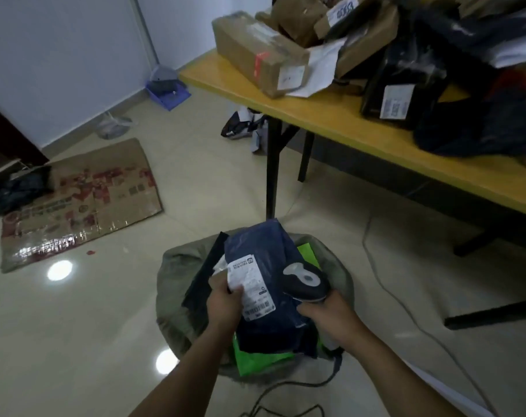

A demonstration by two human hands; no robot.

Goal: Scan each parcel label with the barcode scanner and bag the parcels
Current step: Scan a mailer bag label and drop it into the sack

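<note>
My blue parcel (pixel 270 251) held over the sack (pixel 177 266), scanner (pixel 308 281) ready.
The tabletop (pixel 330 115) at two o'clock carries other parcels (pixel 400 94); the grey sack sits at six. Above it my left hand (pixel 225 305) pinches the blue parcel by its label (pixel 252 284), and my right hand (pixel 330 314) grips the scanner. It looks soft, light and slippery: best pinched at an edge.

the poly mailer (pixel 267 266) in front of you is navy blue, its label (pixel 249 287) white with black print and a black barcode. your scanner (pixel 306 281) is black with a pale grey top. the sack (pixel 177 266) is drab grey-green, with a bright green packet (pixel 261 361) inside. the desk (pixel 330 115) top is yellow; the long box (pixel 246 49) on it is brown with a red strip. the flattened cardboard (pixel 105 188) is brown with red print.
</note>
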